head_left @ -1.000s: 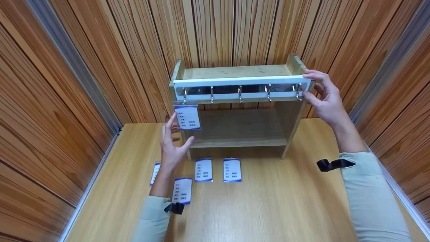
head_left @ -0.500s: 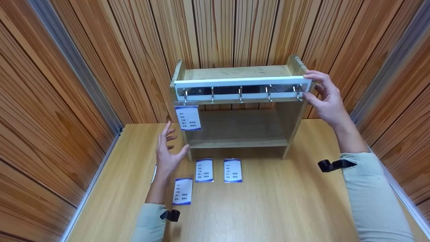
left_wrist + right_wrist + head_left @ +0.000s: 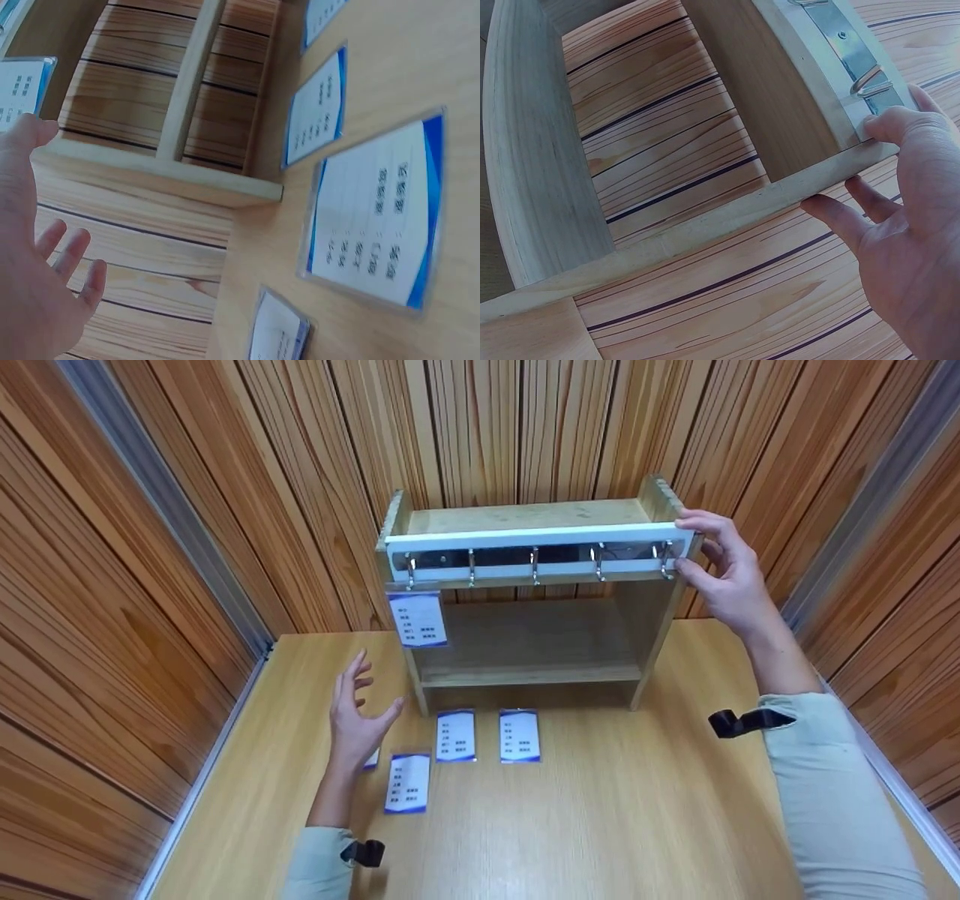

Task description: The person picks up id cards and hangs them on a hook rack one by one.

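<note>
A white hook rail (image 3: 540, 535) with several metal hooks lies along the front of a wooden shelf (image 3: 525, 641). My right hand (image 3: 726, 562) grips its right end, thumb on the front face; in the right wrist view other fingertips touch the wooden side panel (image 3: 705, 229). From the leftmost hook hangs a blue-and-white badge card (image 3: 418, 619) in a clear sleeve. My left hand (image 3: 356, 731) is left of the shelf, fingers spread and slightly bent, holding nothing. Beneath it a badge card (image 3: 372, 759) is mostly hidden in the head view.
More badge cards lie on the wooden table (image 3: 600, 810): a front left card (image 3: 407, 784), a middle card (image 3: 455, 735) and a right card (image 3: 519, 735). Wood-plank walls (image 3: 480, 427) stand behind and at both sides, with metal strips at the corners.
My left hand has drawn away from the hanging badge card, down and to the left. The card stays on its hook, and my right hand keeps its grip on the rail.
</note>
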The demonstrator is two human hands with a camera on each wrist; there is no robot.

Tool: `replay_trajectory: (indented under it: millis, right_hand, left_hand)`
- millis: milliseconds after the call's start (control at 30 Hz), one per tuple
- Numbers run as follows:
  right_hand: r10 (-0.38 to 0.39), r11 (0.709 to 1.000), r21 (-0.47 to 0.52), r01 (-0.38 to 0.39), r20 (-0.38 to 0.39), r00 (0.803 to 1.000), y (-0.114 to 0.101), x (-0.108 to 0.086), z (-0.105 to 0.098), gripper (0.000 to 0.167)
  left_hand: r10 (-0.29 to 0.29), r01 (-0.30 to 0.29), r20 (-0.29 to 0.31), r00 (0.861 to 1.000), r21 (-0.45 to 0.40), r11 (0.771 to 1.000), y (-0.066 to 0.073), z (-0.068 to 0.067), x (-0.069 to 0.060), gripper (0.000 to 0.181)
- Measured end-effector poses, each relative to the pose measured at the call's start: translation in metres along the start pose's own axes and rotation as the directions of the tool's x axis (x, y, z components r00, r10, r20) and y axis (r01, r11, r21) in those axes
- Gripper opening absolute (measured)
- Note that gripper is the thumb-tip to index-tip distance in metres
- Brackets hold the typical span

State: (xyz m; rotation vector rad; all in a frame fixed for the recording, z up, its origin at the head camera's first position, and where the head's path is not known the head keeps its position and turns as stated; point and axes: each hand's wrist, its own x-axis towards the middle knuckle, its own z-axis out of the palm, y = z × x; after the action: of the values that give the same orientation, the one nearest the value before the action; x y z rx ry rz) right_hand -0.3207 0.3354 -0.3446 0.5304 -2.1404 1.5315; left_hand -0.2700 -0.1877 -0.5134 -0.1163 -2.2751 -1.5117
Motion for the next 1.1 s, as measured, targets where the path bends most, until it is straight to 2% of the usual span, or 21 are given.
replay_trajectory:
  millis: [200,533,800,967,1100]
  right_hand:
    - [-0.001,1.000,-0.015,0.001,-0.001,1.000,-0.001,0.001,0.000,0.048]
    - [-0.002,1.000,-0.001,0.002,-0.005,1.000,0.001,0.000,-0.001,0.048]
    - [0.012,1.000,-0.016,-0.012,-0.003,1.000,0.001,0.000,0.000,0.047]
    - [0.009,1.000,-0.009,-0.009,-0.005,1.000,0.001,0.000,0.000,0.047]
    - [0.016,1.000,-0.013,-0.016,-0.002,1.000,0.001,0.000,0.000,0.048]
  left_hand:
    - [-0.028,0.027,0.006,1.000,0.026,0.999,-0.009,-0.010,-0.001,0.092]
    - [-0.120,0.115,0.045,0.992,0.097,0.989,-0.031,-0.021,-0.010,0.087]
    - [-0.211,0.178,0.113,0.971,0.250,0.952,-0.044,-0.027,-0.013,0.081]
    - [-0.251,0.205,0.138,0.958,0.281,0.938,-0.049,-0.027,-0.012,0.083]
    - [-0.296,0.241,0.155,0.943,0.297,0.924,-0.055,-0.027,-0.013,0.083]
